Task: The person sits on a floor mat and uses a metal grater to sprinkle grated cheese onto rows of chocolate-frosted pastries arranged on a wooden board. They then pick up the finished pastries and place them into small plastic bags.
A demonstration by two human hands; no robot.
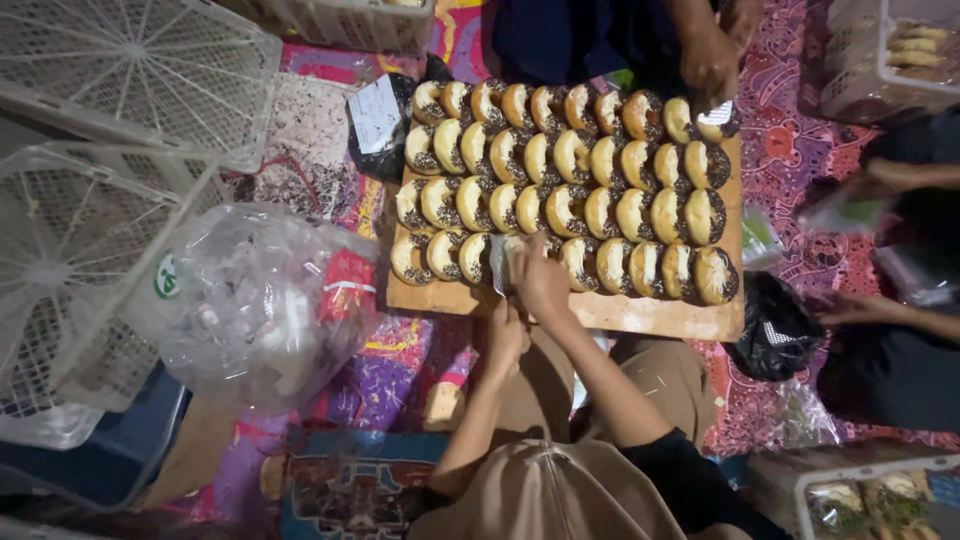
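**Head view: hands at a wooden board of filled buns**

Head camera looks straight down on a flat wooden board, rectangular, pale brown. Four rows of round glossy buns stand on edge on it, split and filled with dark sprinkles. Right hand is over the board's near edge, at the front row, fingers curled together on a thin clear plastic wrapper beside a bun; exact pinch can't be made out. Left hand sits just below the board's near edge, fingers bunched, what it grips can't be told. Left of the board: crinkled clear plastic bag, bulging with small packets, and white lattice plastic crates. Beyond the board's far edge another person's hand touches the end bun of the back row. Right of the board, a black plastic bag and a second co-worker's forearm. Under the board, patterned purple-red cloth.
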